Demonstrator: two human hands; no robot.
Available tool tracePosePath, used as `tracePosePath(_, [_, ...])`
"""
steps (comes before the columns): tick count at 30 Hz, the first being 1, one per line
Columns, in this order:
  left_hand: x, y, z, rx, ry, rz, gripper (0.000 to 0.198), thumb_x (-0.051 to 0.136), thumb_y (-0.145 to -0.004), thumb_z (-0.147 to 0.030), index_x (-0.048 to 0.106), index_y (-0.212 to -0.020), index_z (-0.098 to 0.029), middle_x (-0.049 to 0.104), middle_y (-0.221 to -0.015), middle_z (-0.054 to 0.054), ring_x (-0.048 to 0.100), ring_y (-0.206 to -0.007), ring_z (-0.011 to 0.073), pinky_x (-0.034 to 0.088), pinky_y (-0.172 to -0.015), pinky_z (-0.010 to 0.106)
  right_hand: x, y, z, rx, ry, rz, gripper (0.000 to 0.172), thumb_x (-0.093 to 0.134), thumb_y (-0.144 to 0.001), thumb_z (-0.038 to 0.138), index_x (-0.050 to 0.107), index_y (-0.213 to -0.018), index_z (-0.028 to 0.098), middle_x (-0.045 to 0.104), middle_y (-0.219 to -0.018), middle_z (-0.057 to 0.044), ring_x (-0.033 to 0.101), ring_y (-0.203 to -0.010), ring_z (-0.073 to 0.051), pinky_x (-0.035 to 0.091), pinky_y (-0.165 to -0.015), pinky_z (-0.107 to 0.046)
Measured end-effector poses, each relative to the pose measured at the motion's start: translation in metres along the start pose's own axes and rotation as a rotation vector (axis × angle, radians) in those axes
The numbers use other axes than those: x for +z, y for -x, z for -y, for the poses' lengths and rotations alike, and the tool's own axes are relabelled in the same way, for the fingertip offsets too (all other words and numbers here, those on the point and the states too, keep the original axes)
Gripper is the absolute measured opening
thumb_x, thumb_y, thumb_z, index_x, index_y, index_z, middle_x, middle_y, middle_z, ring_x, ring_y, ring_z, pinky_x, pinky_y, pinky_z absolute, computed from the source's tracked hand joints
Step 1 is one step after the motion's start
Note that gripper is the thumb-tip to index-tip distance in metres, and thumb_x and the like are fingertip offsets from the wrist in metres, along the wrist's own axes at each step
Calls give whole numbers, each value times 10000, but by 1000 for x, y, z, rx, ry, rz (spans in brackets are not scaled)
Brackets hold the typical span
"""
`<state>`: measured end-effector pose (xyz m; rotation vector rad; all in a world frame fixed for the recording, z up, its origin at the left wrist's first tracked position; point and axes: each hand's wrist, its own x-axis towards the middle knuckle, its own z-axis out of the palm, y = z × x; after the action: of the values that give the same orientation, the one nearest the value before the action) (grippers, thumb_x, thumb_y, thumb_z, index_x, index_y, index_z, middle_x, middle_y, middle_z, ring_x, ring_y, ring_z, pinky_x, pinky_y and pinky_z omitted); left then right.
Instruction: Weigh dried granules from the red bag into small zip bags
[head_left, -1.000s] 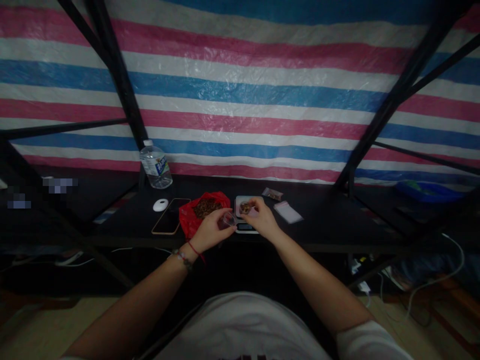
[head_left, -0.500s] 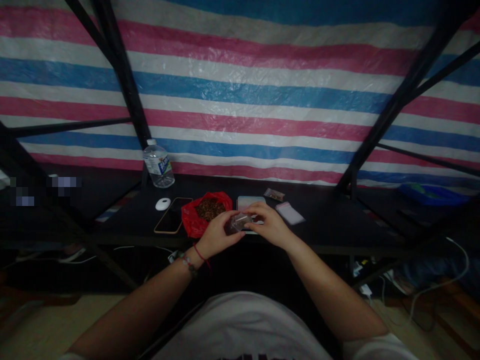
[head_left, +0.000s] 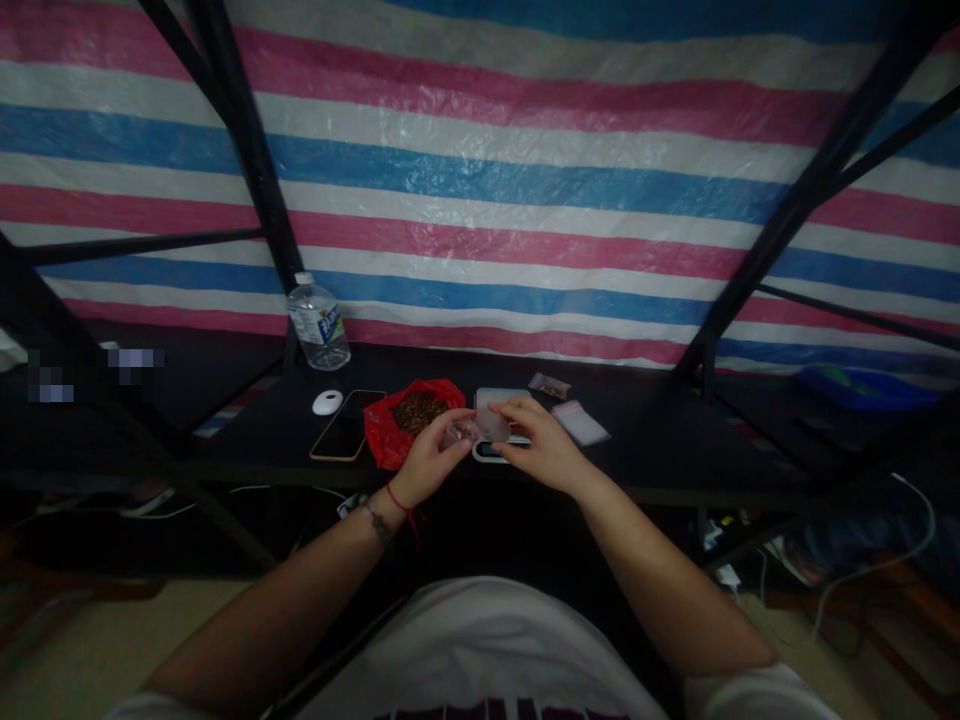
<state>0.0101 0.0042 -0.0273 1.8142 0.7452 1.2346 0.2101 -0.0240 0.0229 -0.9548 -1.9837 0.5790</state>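
The left hand (head_left: pixel 429 450) grips a clear cup (head_left: pixel 460 431); the right hand (head_left: pixel 546 450), close by, grips another clear cup (head_left: pixel 492 426), with the scale (head_left: pixel 495 396) underneath. Brown bits, which showed at the right fingers one second ago, are not visible there now; perhaps they were tipped out.

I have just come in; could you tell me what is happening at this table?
A person's left hand holds a small clear cup; the right hand holds another clear piece close beside it, near what looks like a scale. Left of that lies an open red bag with brown bits; to the right lie small plastic bags.
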Motion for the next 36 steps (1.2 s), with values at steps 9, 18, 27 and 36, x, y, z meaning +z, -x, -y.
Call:
tracePosePath(9, [-65,-23,3,-62,-313,-293,629,638,-752,-450,500,-1268,-117,642,-1106,124,634,-967,233,507,-868,366,21,-20,-30,146,36,-59,505,677,-719,173,577,-1213,194,615,-1088,-83,613,-902,-175,526,-790,-323])
tracePosePath(18, [-85,-27,24,-394,-864,36,219,574,-704,-246,667,-889,-176,715,-883,69,665,-813,211,485,-735,267,77,-78,-51,57,576,301,311,519,-818,88,642,-1099,137,622,-1066,-128,581,-987,-205,433,-896,-315])
tracePosePath(27, [-82,-27,40,-397,-918,94,194,595,-694,-273,644,-851,-168,702,-848,85,642,-774,215,441,-670,266,93,-102,-55,101,737,527,305,476,-824,78,671,-1055,110,653,-1059,-157,616,-973,-223,441,-844,-278])
tracePosePath(36, [-84,-27,50,-428,-712,-33,177,628,-667,-307,641,-793,-183,676,-703,21,612,-656,177,408,-578,243,104,-114,-60,151,648,562,249,553,-782,124,714,-970,97,712,-943,-149,654,-865,-228,447,-717,-259])
